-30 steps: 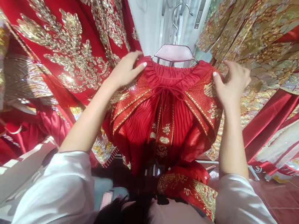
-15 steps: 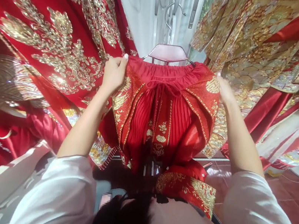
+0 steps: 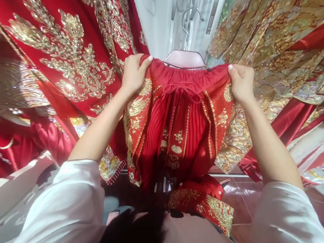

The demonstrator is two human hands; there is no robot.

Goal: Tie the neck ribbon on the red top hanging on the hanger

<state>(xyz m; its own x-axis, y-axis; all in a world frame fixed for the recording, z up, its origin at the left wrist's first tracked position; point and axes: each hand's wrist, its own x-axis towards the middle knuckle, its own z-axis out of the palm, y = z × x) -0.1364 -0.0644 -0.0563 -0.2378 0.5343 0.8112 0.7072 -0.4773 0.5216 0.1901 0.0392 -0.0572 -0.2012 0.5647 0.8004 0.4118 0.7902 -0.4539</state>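
Note:
A red pleated skirt (image 3: 191, 126) with gold embroidery hangs in front of me, its gathered waistband topped by a tied drawstring bow (image 3: 181, 90). My left hand (image 3: 134, 72) is closed on the left end of the waistband, thumb on the near side. At the opposite end my right hand (image 3: 241, 84) pinches the waistband the same way. Between the hands, the white hanger (image 3: 186, 59) rises behind the waistband, with its lower bar partly hidden by the cloth. Its metal hook (image 3: 184, 21) stands upright above. The skirt's lower part falls into shadow.
Red garments with gold sequins (image 3: 67, 38) fill the left side. Gold patterned garments (image 3: 249, 69) hang at the right. A red cloth with a gold border (image 3: 218, 211) lies low in front of me. Reddish floor tiles (image 3: 247, 199) show at the lower right.
Both hands have come closer together along the waistband, the right one inward and slightly up. The skirt's sides have drawn in, and its side panels hang in steeper folds.

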